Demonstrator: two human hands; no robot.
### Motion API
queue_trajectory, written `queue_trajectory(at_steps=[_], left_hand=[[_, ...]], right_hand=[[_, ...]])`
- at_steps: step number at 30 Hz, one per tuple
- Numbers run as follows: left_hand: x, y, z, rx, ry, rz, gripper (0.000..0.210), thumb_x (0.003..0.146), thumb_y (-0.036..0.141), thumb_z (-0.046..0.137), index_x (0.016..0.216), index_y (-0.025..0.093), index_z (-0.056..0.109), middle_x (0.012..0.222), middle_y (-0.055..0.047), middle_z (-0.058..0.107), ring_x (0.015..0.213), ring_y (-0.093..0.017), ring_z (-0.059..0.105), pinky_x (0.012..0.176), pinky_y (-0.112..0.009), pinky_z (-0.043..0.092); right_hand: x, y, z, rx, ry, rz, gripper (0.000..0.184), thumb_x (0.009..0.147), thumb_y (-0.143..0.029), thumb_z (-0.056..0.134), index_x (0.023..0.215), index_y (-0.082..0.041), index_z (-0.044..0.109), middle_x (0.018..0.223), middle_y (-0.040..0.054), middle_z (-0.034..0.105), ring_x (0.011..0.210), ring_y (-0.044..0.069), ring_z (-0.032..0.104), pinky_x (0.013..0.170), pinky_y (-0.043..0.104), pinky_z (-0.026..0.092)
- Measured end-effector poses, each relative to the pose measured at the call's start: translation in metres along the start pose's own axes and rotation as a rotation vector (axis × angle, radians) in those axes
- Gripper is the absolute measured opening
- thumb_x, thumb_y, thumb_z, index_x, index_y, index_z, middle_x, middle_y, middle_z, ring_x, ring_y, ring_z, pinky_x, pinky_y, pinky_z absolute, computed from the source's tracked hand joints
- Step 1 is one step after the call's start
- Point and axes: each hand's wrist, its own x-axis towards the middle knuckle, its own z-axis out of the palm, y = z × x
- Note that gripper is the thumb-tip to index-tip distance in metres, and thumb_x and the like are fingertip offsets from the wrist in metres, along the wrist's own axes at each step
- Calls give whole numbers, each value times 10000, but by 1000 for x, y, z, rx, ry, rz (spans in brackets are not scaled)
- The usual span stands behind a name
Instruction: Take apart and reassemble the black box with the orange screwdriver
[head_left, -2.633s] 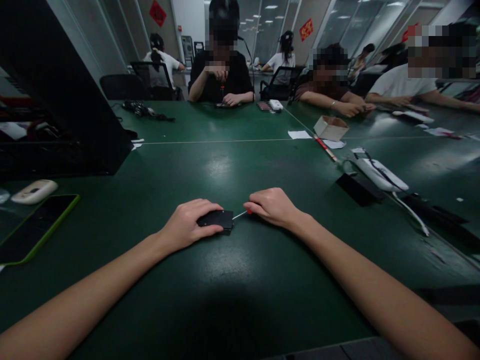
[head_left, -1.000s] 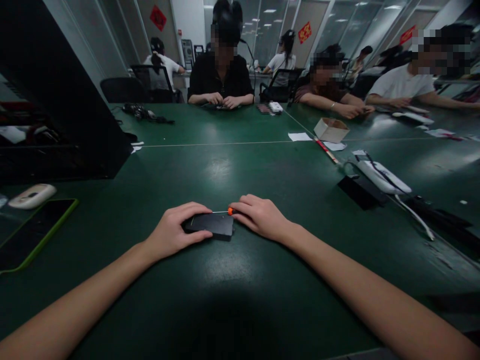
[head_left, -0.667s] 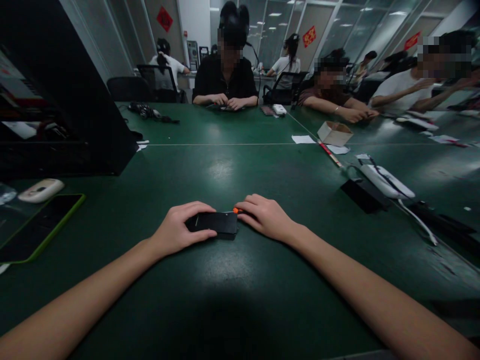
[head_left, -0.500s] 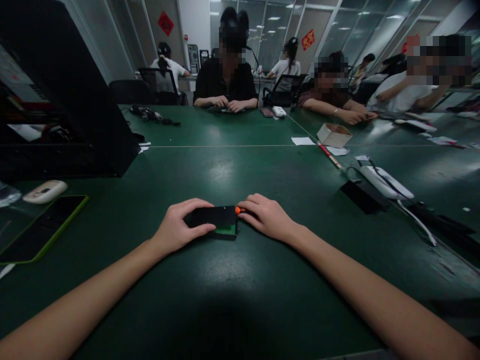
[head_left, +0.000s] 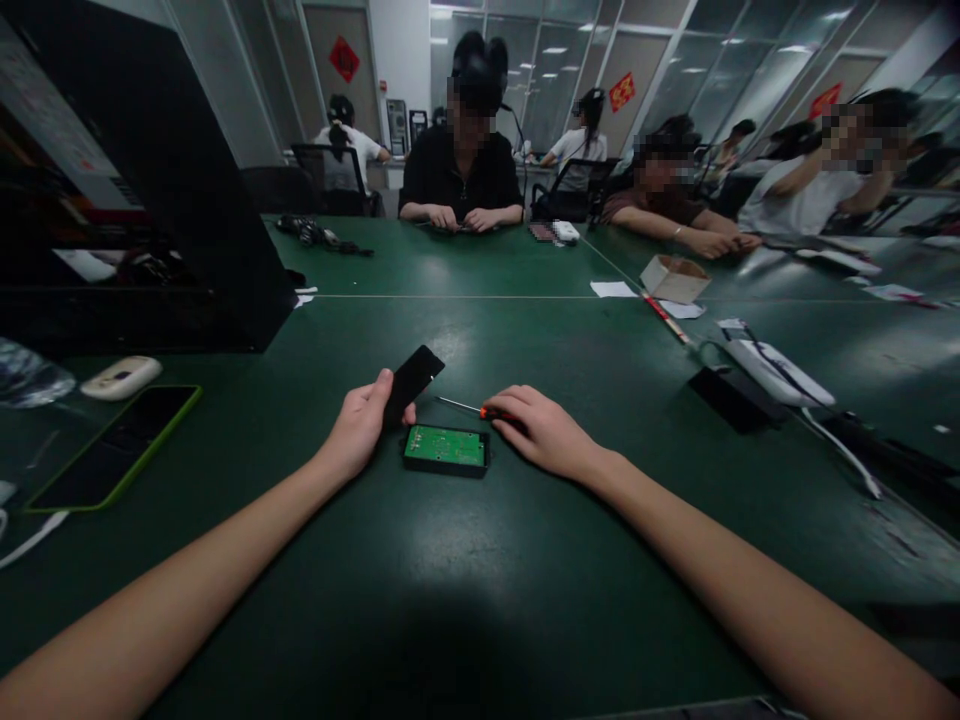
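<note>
My left hand (head_left: 365, 420) is closed on a flat black cover (head_left: 417, 378), holding it tilted up off the table. Just right of and below that hand, a black plastic case (head_left: 445, 466) lies uncovered on the green table (head_left: 450, 560). Inside it a green circuit board (head_left: 444, 446) faces up. My right hand (head_left: 536, 425) rests on the table to the right of the case, its fingers wrapped round a screwdriver (head_left: 459, 405) with an orange and black handle. The thin metal shaft points left, behind the case and apart from it. Most of the handle is hidden by my fingers.
At left are a green-edged phone (head_left: 116, 450), a white oval device (head_left: 121, 378) and a large black cabinet (head_left: 225, 200). A white power strip (head_left: 780, 370), a flat black piece (head_left: 735, 398) and a small box (head_left: 675, 279) lie at right. Several people sit across the table.
My left hand has lifted the black cover off the case and tilted it up to the left, baring the circuit board. The screwdriver's shaft now shows; my right hand has barely moved.
</note>
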Motion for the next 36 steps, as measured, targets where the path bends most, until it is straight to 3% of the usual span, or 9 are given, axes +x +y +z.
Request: queue_trajectory(at_steps=[7,13,24,30,36], left_hand=[[3,5,2,-194,26,-103,574,854,665,669,849,98,758,765,-97,748,683,-170,640,697,-273,496],[2,4,3,-208,37,-112,468,769,571,797,874,116,756,665,-8,676,539,-109,570,550,-218,430],[5,0,1,-259,38,-138,415,710,468,885,942,139,783,899,-48,760,632,-136,684,610,-236,528],[2,2,1,-295,6,-149,452,705,414,894,1060,157,780,942,-60,776,699,-162,722,669,-251,551],[2,2,1,-266,1,-145,389,725,389,866,1018,155,763,885,-45,770,698,-160,721,671,-245,546]], right_hand=[[-1,3,2,-26,-2,-4,257,1022,-252,491,1233,-172,616,1189,107,655,1069,235,586,950,431,534],[-1,3,2,-27,-4,-7,259,1022,-253,491,1237,-176,613,1190,106,655,1065,230,582,943,433,539],[0,2,1,-25,6,-30,253,1019,-241,500,1236,-174,611,1193,107,653,1056,230,581,942,428,531],[0,1,0,-33,2,-27,258,1023,-245,491,1237,-169,613,1195,114,654,1062,242,582,947,441,529],[0,0,0,-17,-1,-22,267,1019,-246,493,1242,-169,618,1191,124,657,1058,243,582,938,451,533]])
